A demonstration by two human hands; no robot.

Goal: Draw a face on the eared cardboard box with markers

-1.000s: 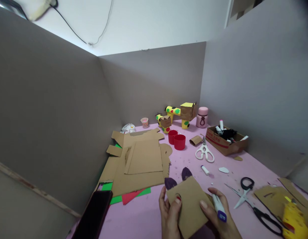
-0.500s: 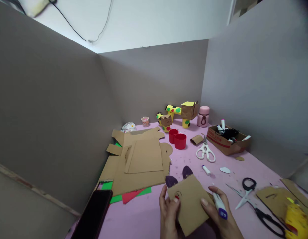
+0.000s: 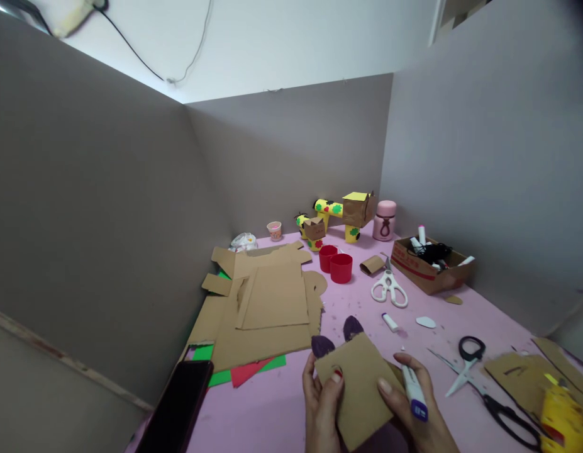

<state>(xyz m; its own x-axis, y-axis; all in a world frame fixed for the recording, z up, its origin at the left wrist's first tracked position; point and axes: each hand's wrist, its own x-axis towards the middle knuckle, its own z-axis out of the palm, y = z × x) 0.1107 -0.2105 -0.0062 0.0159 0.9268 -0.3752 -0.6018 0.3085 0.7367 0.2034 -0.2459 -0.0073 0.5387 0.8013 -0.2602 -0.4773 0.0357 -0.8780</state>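
Observation:
Between both hands is a small cardboard box (image 3: 361,390) with two dark purple ears at its far edge. My left hand (image 3: 322,402) is closed around its left side, the thumb lying over a small dark drawn mark. My right hand (image 3: 414,399) grips the right side with its thumb on the front. A white marker (image 3: 414,393) with a purple end is also tucked in the right hand's fingers. Just beyond lies a marker cap (image 3: 390,322) on the pink table. Black-handled scissors (image 3: 470,377) rest open to the right.
Stacked cardboard sheets (image 3: 272,299) cover the left, with a phone (image 3: 175,406) in front. White scissors (image 3: 389,290), red rings (image 3: 341,268) and a box of markers (image 3: 427,270) stand farther back. Yellow spotted figures (image 3: 329,207) and a pink bottle (image 3: 384,220) are near the partition. A yellow object (image 3: 562,415) is at lower right.
The cardboard box has shifted and tilted slightly in my hands. My left thumb has slid up a little, covering more of the drawn mark. The marker has moved slightly left.

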